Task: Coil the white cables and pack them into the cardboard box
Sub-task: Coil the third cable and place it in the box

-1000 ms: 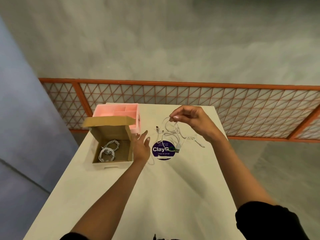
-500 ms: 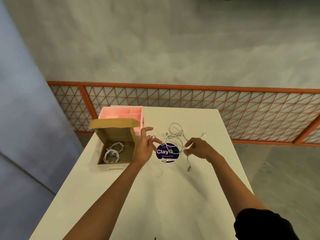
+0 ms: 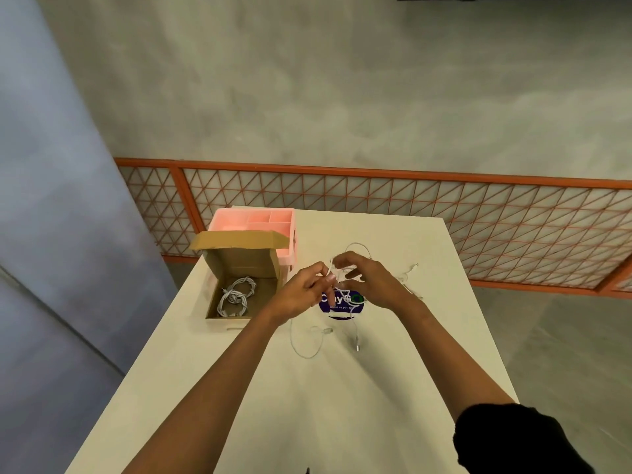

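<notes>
Cable: thin white cable (image 3: 343,295), bunched above the table's middle, pinched between both hands; loose loops and plugs trail onto the table nearer.
Fingers: left hand (image 3: 302,290) and right hand (image 3: 367,280) are each closed on the strand, fingertips nearly meeting.
Box: open brown cardboard box (image 3: 239,268) just left of the hands, holding coiled white cables (image 3: 236,295).
Around: pink plastic compartment organiser (image 3: 256,222) behind the box; round purple sticker (image 3: 342,302) under the hands.
Arms: both reach forward over the white table (image 3: 307,405).
</notes>
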